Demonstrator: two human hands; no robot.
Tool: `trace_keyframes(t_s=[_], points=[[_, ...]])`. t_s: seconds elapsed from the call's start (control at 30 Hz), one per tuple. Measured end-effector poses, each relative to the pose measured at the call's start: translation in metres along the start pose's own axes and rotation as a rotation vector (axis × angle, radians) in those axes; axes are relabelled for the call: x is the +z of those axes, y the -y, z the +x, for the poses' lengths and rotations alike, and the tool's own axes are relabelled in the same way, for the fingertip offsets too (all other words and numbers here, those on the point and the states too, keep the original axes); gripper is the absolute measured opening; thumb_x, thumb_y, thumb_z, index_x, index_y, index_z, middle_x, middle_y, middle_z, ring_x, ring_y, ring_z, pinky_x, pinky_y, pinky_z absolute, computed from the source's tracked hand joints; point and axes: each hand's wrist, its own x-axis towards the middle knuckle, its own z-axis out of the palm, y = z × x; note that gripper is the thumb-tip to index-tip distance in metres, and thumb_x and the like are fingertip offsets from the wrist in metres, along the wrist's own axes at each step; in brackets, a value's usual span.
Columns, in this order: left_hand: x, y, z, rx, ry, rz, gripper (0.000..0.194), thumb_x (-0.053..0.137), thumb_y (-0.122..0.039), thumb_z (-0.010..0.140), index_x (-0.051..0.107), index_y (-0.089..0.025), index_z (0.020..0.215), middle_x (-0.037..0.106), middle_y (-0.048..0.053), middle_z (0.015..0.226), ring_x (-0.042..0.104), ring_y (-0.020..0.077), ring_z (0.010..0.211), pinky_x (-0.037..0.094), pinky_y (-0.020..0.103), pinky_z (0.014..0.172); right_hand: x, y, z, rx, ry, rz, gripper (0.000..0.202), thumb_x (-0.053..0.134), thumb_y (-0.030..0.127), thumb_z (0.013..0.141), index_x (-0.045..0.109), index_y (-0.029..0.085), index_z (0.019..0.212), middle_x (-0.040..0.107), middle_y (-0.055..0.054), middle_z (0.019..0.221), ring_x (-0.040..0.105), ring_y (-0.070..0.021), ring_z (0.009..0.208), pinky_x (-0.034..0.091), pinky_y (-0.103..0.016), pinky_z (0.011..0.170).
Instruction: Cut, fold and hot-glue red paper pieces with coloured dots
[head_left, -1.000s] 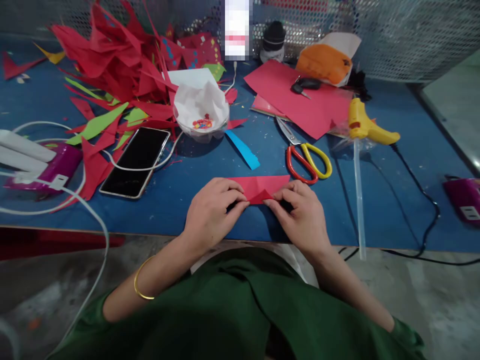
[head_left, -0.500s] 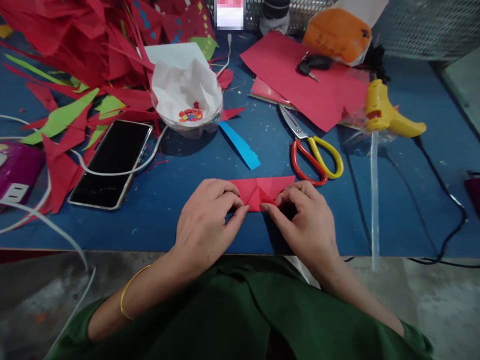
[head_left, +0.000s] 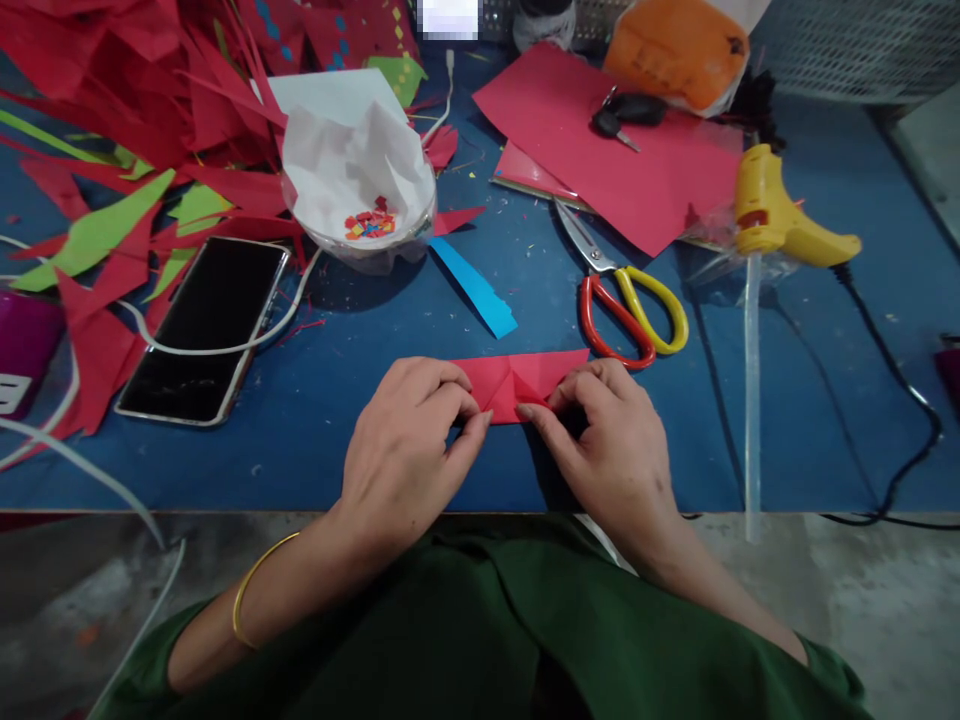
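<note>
A strip of folded red paper [head_left: 516, 372] lies near the table's front edge, with creases meeting at its middle. My left hand [head_left: 416, 435] pinches its left side between thumb and fingers. On the other side my right hand [head_left: 609, 425] grips the paper, thumb at the lower edge and fingers curled behind. The two thumb tips are a short way apart along the lower fold. Just beyond the right hand lie scissors [head_left: 616, 290] with one red and one yellow handle. A blue paper strip [head_left: 476, 290] rests beyond the folded paper.
On the blue table [head_left: 330, 370], a phone [head_left: 206, 330] lies at left under a white cable. A paper-lined bowl [head_left: 360, 190] holds small coloured bits. Red and green paper scraps [head_left: 105, 230] heap behind. Keys [head_left: 622, 120] rest on red sheets [head_left: 570, 140]; a yellow glue gun [head_left: 787, 215] is at right.
The view has shifted slightly, so the table things sit a little differently in frame. Both hands keep their grip on the red paper, and the raised fold at its middle looks a little flatter.
</note>
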Motion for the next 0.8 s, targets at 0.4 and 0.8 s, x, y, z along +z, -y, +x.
trace_keyframes(t_s=[0.4,0.8], points=[[0.0013,0.0004,-0.0010,0.005,0.009,0.027,0.013,0.063,-0.014,0.087,0.061,-0.017,0.075,0.067,0.006,0.090,0.060,0.0225,0.091,0.049,0.036,0.079,0.0009,-0.0023,0.0006,0.005,-0.005,0.040,0.028,0.072,0.040,0.084,0.055,0.020,0.072,0.056,-0.002,0.077,0.054,-0.0198,0.074,0.041,-0.033,0.065],[0.0056,0.0035,-0.0058,0.417,0.033,0.186,0.027,0.046,-0.019,0.099,0.069,-0.016,0.114,0.075,0.005,0.111,0.063,0.0238,0.100,0.049,0.038,0.079,0.0038,-0.0048,0.0004,-0.022,-0.016,0.022,0.025,0.070,0.037,0.086,0.056,0.020,0.073,0.054,-0.003,0.080,0.053,-0.0196,0.074,0.042,-0.034,0.069]])
